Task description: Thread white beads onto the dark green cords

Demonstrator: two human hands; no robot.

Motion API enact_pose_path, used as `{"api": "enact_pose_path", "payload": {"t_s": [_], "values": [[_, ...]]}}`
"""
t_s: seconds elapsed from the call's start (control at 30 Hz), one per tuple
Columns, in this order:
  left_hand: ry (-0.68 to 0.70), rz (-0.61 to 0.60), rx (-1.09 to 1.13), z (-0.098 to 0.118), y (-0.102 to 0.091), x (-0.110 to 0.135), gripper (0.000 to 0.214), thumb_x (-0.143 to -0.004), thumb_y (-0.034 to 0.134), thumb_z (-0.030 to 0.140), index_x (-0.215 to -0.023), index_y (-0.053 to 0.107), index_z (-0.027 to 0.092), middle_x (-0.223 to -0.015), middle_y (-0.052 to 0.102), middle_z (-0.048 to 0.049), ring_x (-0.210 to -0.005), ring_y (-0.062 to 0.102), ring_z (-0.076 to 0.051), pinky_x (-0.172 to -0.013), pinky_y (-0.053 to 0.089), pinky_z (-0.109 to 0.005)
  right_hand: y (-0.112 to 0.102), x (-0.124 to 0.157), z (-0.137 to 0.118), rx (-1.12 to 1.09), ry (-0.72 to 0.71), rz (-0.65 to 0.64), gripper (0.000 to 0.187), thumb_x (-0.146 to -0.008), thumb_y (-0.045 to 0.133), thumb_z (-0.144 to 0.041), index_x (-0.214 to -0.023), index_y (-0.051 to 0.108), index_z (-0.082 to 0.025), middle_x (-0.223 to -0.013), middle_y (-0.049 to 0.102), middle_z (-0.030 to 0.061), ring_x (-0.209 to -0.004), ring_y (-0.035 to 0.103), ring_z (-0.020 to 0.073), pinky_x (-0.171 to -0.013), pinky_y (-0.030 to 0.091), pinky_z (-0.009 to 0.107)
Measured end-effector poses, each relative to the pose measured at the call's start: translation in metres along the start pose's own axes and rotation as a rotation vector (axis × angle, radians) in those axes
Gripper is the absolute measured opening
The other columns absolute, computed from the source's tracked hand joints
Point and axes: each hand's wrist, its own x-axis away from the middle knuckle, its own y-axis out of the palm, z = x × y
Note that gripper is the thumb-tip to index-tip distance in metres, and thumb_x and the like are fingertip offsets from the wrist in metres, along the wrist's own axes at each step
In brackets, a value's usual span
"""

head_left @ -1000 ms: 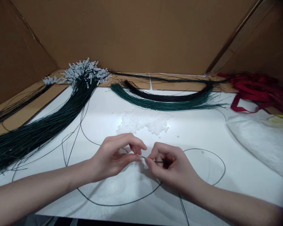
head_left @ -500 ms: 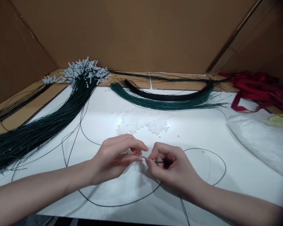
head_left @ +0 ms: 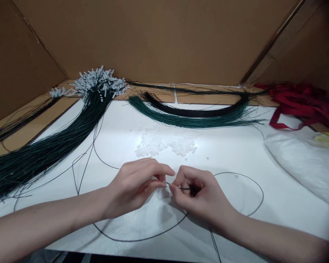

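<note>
Both hands meet over the white table top (head_left: 142, 204). My right hand (head_left: 199, 191) is closed in a pinch on a thin dark cord (head_left: 140, 240), which loops out across the table on both sides. My left hand (head_left: 142, 182) sits just left of it, thumb and fingers curled around the cord's short end; whether a bead lies between those fingertips is hidden. Behind the hands spreads a heap of small translucent white beads (head_left: 167, 140).
A thick bundle of dark green cords (head_left: 57, 146) with white beaded tips (head_left: 98, 82) lies at left. Green strands (head_left: 186, 118) and black strands (head_left: 192, 110) curve along the back. Red ribbon (head_left: 296, 106) and a clear plastic bag (head_left: 304, 164) are at right. Cardboard walls (head_left: 164, 40) enclose the table.
My left hand has shifted very slightly to the right, its index finger reaching closer to my right hand. The right hand keeps its pinch in the same place.
</note>
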Motion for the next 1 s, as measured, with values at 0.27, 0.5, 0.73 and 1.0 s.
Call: {"api": "enact_pose_path", "payload": {"t_s": [0.27,0.5,0.73,1.0], "values": [[-0.174,-0.019,0.119,0.0008,0.0011,0.005,0.032,-0.09,0.062,0.007,-0.119,0.056,0.02,-0.089,0.064,-0.0019,-0.079,0.061,-0.009,-0.07,0.052,-0.017,-0.0005,0.0003,-0.0022,0.008,0.014,0.009,0.013,-0.075,0.06,-0.016,-0.063,0.054,-0.017,-0.047,0.035,-0.0093,-0.045,0.03,0.0059,-0.045,0.025,0.021],[-0.364,-0.053,0.319,0.0019,0.0026,0.0022,0.035,-0.092,0.061,0.011,-0.121,0.052,0.026,-0.089,0.061,0.0005,-0.084,0.063,-0.01,-0.075,0.054,-0.018,0.0005,-0.0006,-0.0027,-0.001,0.013,0.01,0.016,-0.075,0.06,-0.019,-0.062,0.052,-0.017,-0.046,0.035,-0.0095,-0.045,0.029,0.0056,-0.045,0.024,0.021],[-0.411,-0.017,0.445,0.0017,0.0015,-0.001,0.033,-0.086,0.069,0.011,-0.115,0.057,0.021,-0.088,0.062,-0.0007,-0.079,0.064,-0.01,-0.072,0.055,-0.019,0.0003,0.0001,-0.0039,0.029,0.015,0.015,0.017,-0.077,0.061,-0.022,-0.062,0.053,-0.017,-0.047,0.035,-0.0091,-0.045,0.03,0.0057,-0.045,0.025,0.021],[-0.434,0.014,0.491,0.0024,0.001,-0.0028,0.032,-0.083,0.073,0.009,-0.111,0.06,0.02,-0.086,0.063,-0.0003,-0.077,0.064,-0.009,-0.072,0.055,-0.017,-0.0004,0.0013,-0.0018,0.037,-0.002,0.001,0.016,-0.076,0.062,-0.019,-0.063,0.053,-0.017,-0.047,0.035,-0.0089,-0.046,0.03,0.0056,-0.045,0.025,0.021]]}}
